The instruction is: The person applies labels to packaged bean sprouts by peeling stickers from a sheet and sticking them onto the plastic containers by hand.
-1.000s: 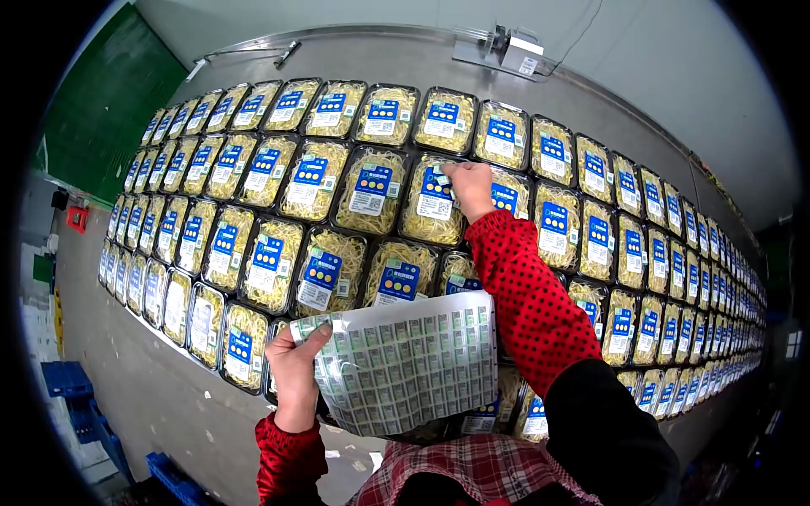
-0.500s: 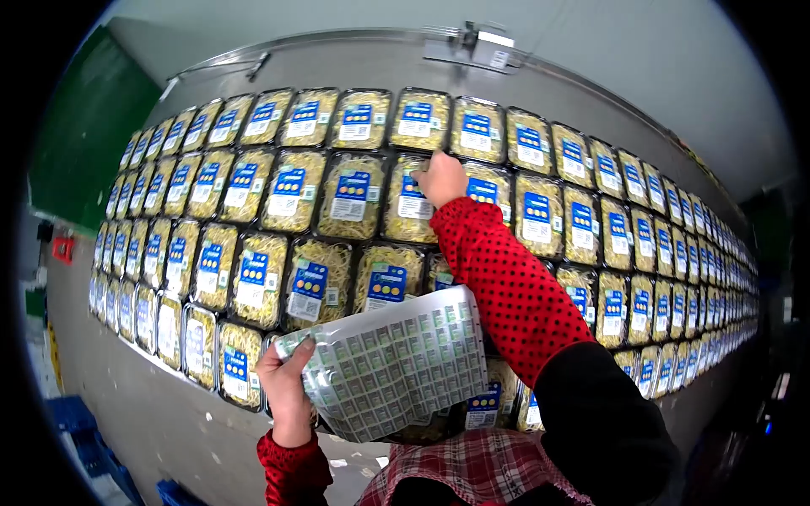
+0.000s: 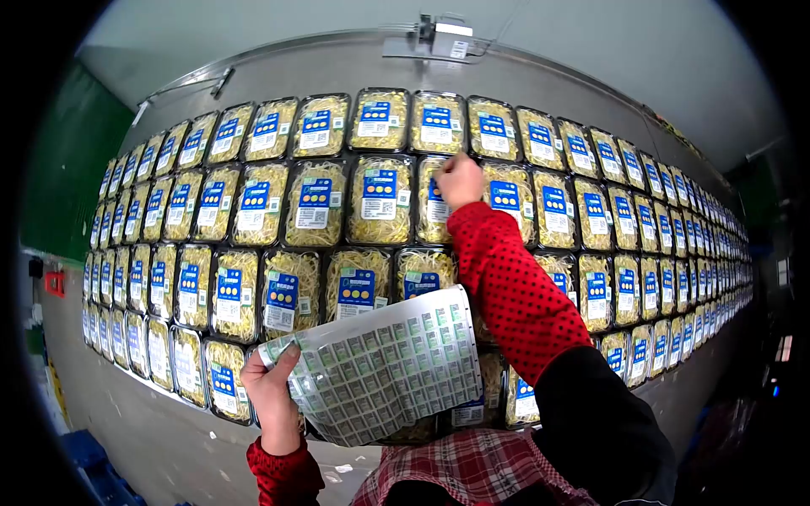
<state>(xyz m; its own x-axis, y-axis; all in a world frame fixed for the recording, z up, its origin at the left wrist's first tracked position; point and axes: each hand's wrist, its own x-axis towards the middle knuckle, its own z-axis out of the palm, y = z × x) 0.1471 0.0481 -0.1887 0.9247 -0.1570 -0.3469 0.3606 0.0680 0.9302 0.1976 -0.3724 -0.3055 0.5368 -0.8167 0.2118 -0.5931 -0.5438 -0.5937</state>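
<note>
My left hand (image 3: 272, 390) grips the left edge of a sheet of small green-and-grey stickers (image 3: 384, 363), thumb on top. The sheet is tilted over the nearest trays and hides parts of them. My right hand (image 3: 461, 180) is over a black tray of bean sprouts (image 3: 432, 226) in the second row from the back, at the right side of its blue-and-white label. Its fingers are curled together and pointed down; anything between them is hidden. The neighbouring bean sprout tray (image 3: 380, 221) on the left bears a small green sticker beside its label.
Long rows of similar film-covered trays (image 3: 316, 126) fill the metal table (image 3: 278, 80) to both sides. A metal device (image 3: 439, 40) is fixed at the back edge. Blue crates (image 3: 93, 464) and a red object (image 3: 54, 282) are at the left.
My right hand has moved one tray to the right along the second row. The tray it left now shows a small green sticker. My left hand still holds the sheet; the view has shifted.
</note>
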